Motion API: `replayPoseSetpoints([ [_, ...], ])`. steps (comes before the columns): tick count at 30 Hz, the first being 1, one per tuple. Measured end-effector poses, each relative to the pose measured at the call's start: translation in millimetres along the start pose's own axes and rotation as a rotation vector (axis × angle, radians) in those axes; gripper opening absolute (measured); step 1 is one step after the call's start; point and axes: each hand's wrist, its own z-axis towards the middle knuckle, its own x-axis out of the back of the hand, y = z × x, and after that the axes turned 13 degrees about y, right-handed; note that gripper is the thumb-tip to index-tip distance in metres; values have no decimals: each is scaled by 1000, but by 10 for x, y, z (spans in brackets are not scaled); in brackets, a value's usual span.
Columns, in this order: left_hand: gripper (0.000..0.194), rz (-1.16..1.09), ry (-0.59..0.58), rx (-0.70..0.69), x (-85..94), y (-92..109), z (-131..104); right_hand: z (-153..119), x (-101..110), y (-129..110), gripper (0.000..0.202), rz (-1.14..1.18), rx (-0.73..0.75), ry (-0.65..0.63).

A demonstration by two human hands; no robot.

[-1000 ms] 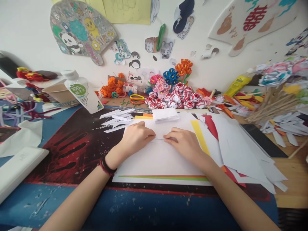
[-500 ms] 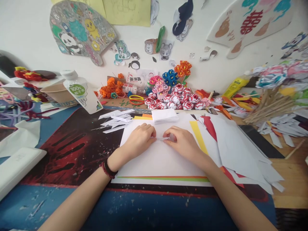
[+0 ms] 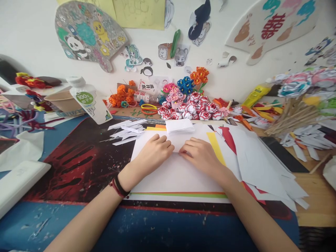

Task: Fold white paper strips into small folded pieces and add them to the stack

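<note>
My left hand [image 3: 156, 153] is closed in a pinch over the stack of large white sheets [image 3: 170, 178]. Facing it, my right hand [image 3: 198, 154] is closed too, thumb and fingertips pressed together. Between them is a small white paper strip [image 3: 176, 153], mostly hidden by the fingers and hard to tell from the sheet beneath. A pile of small white paper pieces [image 3: 180, 126] lies just beyond the hands. Narrow white paper strips [image 3: 127, 130] are scattered to its left.
Red-and-white paper flowers [image 3: 195, 107] and yellow-handled scissors [image 3: 149, 108] lie along the back. At left stands a white bottle [image 3: 89, 101]; nearer is a white box-like object [image 3: 23, 183]. Loose white sheets [image 3: 262, 164] and a yellow strip [image 3: 216, 148] lie to the right.
My hands have drawn slightly closer and turned, knuckles more on top. The white strip, plainly seen between the fingers before, is now mostly covered.
</note>
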Motion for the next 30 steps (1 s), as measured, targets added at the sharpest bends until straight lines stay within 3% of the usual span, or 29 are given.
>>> replayPoseSetpoints([
  [6,17,-4,-78,-61,131,-54,-22,-15,57,73,23,20,105,-47],
  [12,18,-78,-142,-74,241,-59,-12,-40,126,101,29,121,62,-126],
  [16,19,-139,-173,-24,238,-90,-35,-42,162,94,21,133,23,-170],
  [23,25,-217,-143,-12,164,-123,-34,-20,83,76,5,164,-8,-108],
  [27,26,-135,-119,-29,162,-93,-19,-1,101,38,15,140,11,-80],
  [30,24,-126,-98,42,131,-62,-8,3,115,6,17,119,-26,-49],
])
